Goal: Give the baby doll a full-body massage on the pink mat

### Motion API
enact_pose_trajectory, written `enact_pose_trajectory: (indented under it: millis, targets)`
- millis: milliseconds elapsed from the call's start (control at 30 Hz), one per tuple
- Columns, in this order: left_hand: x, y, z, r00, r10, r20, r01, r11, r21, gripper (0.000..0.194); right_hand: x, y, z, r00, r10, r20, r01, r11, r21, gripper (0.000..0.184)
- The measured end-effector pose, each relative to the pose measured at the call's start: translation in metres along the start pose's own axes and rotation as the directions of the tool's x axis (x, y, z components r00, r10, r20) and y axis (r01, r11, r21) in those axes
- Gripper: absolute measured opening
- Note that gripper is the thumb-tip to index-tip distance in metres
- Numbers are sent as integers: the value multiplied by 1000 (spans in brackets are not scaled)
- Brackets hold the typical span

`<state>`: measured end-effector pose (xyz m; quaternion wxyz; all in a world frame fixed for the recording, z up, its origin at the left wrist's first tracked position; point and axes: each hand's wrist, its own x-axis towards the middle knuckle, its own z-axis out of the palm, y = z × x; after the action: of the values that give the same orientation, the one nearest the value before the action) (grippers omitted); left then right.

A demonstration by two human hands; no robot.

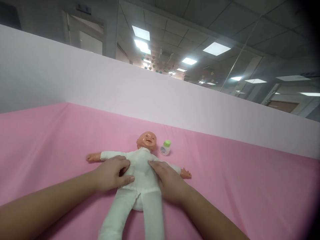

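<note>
A baby doll (140, 188) lies on its back, its head toward the far side and its arms spread. Its body is soft white cloth, while its head and hands are tan plastic. My left hand (112, 173) rests on the left side of the doll's torso, thumb apart from the loosely bent fingers. On the other side of the torso lies my right hand (171, 180), open, its fingertips on the chest. Part of that hand's grasp side is hidden. Beside the doll's head stands a small clear bottle (165, 150) with a green cap and a printed label.
Pink cloth (225, 180) covers the surface under the doll, with some creases. A low white wall (150, 90) borders the far side. Above it, a glass panel (252, 43) shows ceiling lights and a doorway (86, 35).
</note>
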<state>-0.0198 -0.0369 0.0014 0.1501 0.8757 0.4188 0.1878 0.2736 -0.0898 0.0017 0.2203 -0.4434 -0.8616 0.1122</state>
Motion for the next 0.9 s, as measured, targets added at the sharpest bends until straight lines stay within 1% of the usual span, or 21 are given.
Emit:
enact_pose_trajectory:
  millis: [67,133,167,233,300,333,400,467,533,567,600,667,733,767,833,900]
  targets:
    - [1,0,-1,999,-21,-27,22,1000,12,52,-5,-5,-2,995,2,98,1,1000,-29,93]
    - [1,-1,-2,996,-72,-48,73,997,22,54,-9,-10,-3,986,0,167,9,999,-53,108]
    - [0,-3,-2,994,-96,-52,97,995,24,56,-11,-12,-3,984,-7,179,19,998,-66,112]
    - [0,-8,0,991,-115,-67,116,993,11,64,-13,-17,-4,986,-36,164,53,994,-99,114]
    - [1,-16,4,991,-86,-99,86,996,-8,84,-14,-24,-4,985,-96,146,116,984,-134,115]
    - [2,-20,7,991,-72,-116,71,997,-10,95,-15,-28,-4,978,-149,149,171,974,-146,114]
    - [4,-29,13,989,-71,-126,72,997,8,111,-15,-39,0,942,-296,157,319,935,-156,109]
    - [5,-36,19,989,-100,-113,105,994,41,119,-15,-50,6,877,-463,129,479,865,-148,94]
    - [4,-39,22,987,-125,-104,133,989,70,124,-14,-58,13,798,-599,66,603,789,-117,73]
    - [4,-39,23,986,-136,-102,144,986,82,126,-13,-60,17,768,-640,14,638,765,-87,66]
    - [3,-38,23,984,-148,-103,157,983,94,127,-12,-60,19,751,-659,-50,656,753,-52,61]
    - [0,-35,21,982,-156,-107,168,979,119,125,-9,-52,23,744,-632,-219,649,760,10,59]
    - [-2,-29,16,989,-114,-94,127,982,143,120,-7,-38,24,751,-529,-395,592,805,46,61]
    - [-3,-26,12,993,-79,-87,91,984,152,117,-6,-30,24,756,-465,-461,547,836,52,61]
    - [-4,-19,6,996,-2,-87,17,986,168,110,-5,-16,23,767,-325,-553,430,901,66,56]
    - [-5,-12,1,992,79,-97,-59,980,188,101,-4,-6,20,785,-174,-594,286,953,98,51]
